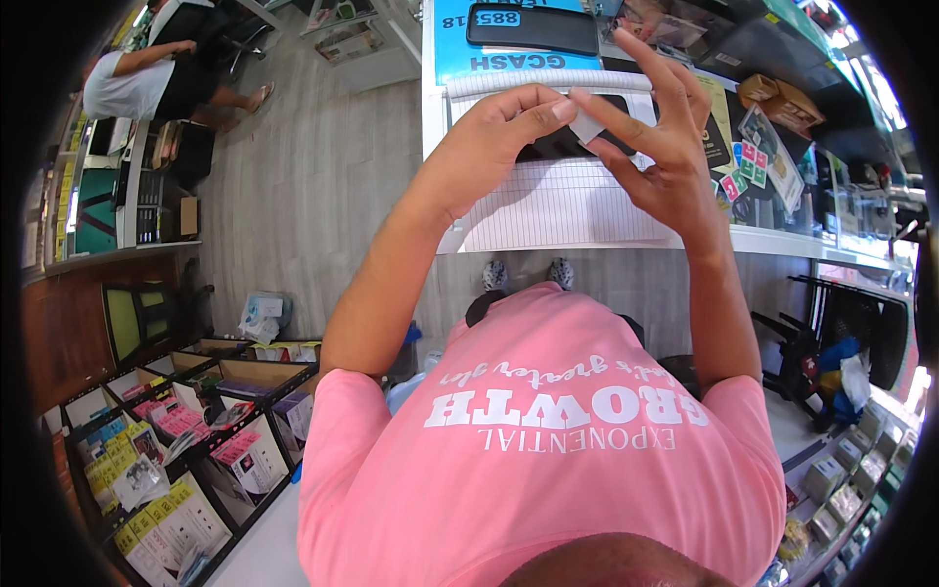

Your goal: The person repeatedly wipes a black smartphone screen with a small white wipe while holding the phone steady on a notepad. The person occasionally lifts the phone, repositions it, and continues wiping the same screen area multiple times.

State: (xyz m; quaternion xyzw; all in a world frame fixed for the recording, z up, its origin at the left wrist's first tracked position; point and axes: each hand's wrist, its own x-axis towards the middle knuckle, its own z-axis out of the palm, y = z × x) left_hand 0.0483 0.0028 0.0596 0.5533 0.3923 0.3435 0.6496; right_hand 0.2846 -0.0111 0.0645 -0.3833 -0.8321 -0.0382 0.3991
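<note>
Could drop the small pale piece [586, 126] onto the dark phone [558, 148] on the counter [773, 243] by pinching too lightly, with the left hand [509, 129]'s grip closed at its edge and the right hand [665, 147]'s parted, perhaps touching.

Green chair [134, 321] — partitioned rack [259, 374]

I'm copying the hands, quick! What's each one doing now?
Left hand: closed, seemingly pinching a small pale piece.
Right hand: partly spread, at that piece; whether it grips too cannot be told.
</note>
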